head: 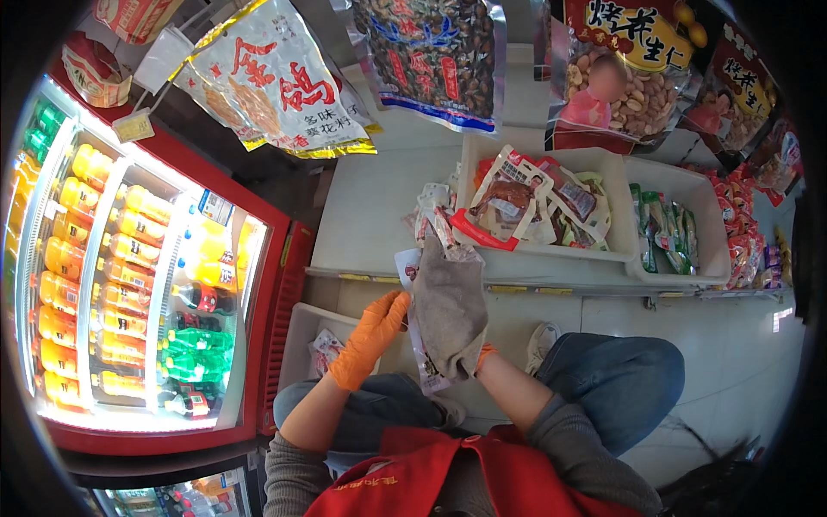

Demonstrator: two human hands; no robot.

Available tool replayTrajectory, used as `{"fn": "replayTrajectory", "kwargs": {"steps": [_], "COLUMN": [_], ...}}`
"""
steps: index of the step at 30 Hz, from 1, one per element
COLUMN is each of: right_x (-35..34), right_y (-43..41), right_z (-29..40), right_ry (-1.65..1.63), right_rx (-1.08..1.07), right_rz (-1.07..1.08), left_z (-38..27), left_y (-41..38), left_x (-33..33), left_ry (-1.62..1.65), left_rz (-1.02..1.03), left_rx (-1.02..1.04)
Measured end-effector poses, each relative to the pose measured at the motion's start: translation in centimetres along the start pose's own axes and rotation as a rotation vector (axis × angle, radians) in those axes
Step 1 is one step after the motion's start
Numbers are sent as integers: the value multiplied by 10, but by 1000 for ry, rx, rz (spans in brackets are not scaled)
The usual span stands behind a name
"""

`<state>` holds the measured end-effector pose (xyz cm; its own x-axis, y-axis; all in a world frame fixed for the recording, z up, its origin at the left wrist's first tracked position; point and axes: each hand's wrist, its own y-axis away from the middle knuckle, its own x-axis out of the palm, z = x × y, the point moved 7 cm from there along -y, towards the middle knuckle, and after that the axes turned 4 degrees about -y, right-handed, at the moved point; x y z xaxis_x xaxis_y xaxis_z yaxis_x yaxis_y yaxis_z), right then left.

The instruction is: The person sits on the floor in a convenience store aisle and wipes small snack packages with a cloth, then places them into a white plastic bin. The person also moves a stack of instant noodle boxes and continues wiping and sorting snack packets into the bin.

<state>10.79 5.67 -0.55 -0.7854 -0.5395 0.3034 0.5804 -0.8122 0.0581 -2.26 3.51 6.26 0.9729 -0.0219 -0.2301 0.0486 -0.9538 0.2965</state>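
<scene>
My left hand point(373, 337), in an orange glove, grips the left edge of a white and purple snack packet point(426, 376) held upright over the floor. A grey cloth point(450, 307) lies across most of the packet's face. Beneath the cloth is my right hand point(486, 355); only a bit of its orange glove shows at the wrist, and its fingers are hidden. Just beyond the cloth, small clear-wrapped snack packets point(434, 205) rest on the white shelf point(381, 194), beside a white bin point(620, 213) of vacuum-packed meat snacks point(510, 194).
A second white bin point(716, 258) holds green packets; red packets point(743, 239) lie farther right. Large seed and nut bags point(426, 58) hang above the shelf. At left stands a lit red drinks fridge point(274, 258). A low white bin point(294, 349) with packets sits near my left knee.
</scene>
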Motion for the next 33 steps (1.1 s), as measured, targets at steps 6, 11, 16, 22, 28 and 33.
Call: {"fn": "replayTrajectory", "kwargs": {"steps": [6, 11, 16, 22, 28, 33], "right_x": [13, 45, 91, 112, 99, 76], "right_y": [5, 9, 29, 30, 11, 19], "right_z": [11, 14, 32, 56, 48, 6], "right_ry": [601, 627, 791, 1039, 1024, 936], "right_rx": [-98, -260, -435, -415, -317, -463], "right_rz": [35, 80, 149, 87, -4, -108], "left_z": [-14, 7, -23, -16, 34, 35], "left_y": [-17, -21, -14, -7, -20, -23], "left_x": [-5, -35, -87, -117, -137, -60], "left_ry": [17, 244, 530, 470, 365, 139], "left_rz": [-118, -387, -489, -599, -481, -394], "left_rx": [67, 37, 270, 343, 126, 90]}}
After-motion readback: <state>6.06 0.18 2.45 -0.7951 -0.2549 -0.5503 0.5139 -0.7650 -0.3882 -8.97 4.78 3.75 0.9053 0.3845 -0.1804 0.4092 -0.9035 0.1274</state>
